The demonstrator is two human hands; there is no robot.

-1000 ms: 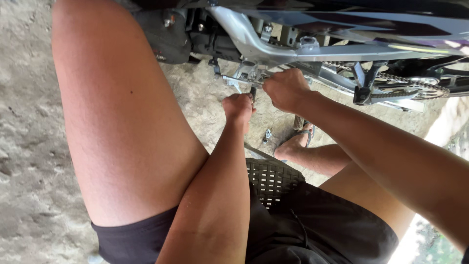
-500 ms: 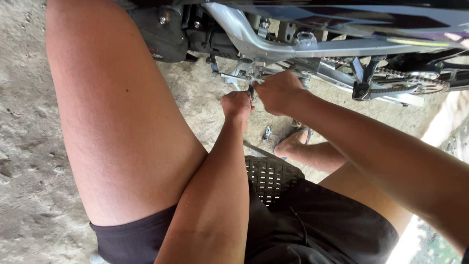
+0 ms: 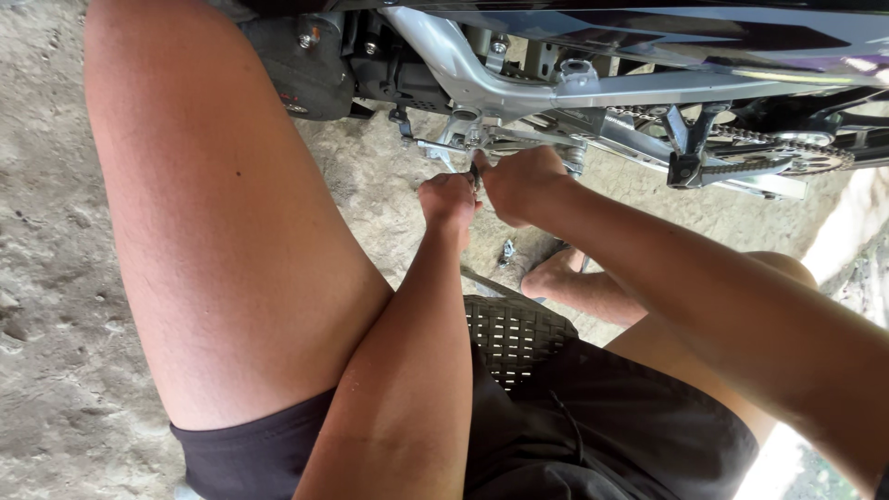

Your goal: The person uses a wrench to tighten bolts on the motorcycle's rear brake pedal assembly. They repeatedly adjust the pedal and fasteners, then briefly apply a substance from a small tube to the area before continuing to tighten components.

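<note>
A motorcycle's underside fills the top of the view, with a silver frame point(image 3: 519, 88) and a footrest bracket point(image 3: 449, 143) hanging below it. My left hand point(image 3: 447, 199) is a fist just under the bracket, gripping a small dark tool point(image 3: 474, 174) that sticks up between the hands. My right hand point(image 3: 521, 182) is closed beside it, knuckles touching the left hand, fingers wrapped around a part at the bracket. What it grips is hidden by the fingers.
The drive chain point(image 3: 741, 167) and rear sprocket point(image 3: 810, 159) run to the right. A dark engine case point(image 3: 296, 69) is at upper left. I sit on a woven black stool point(image 3: 514, 333) over rough concrete ground point(image 3: 56, 278); a small metal piece point(image 3: 507, 250) lies near my foot point(image 3: 556, 278).
My left hand has risen and closed in against my right hand below the bracket. The right hand has stayed at the same spot on the bike.
</note>
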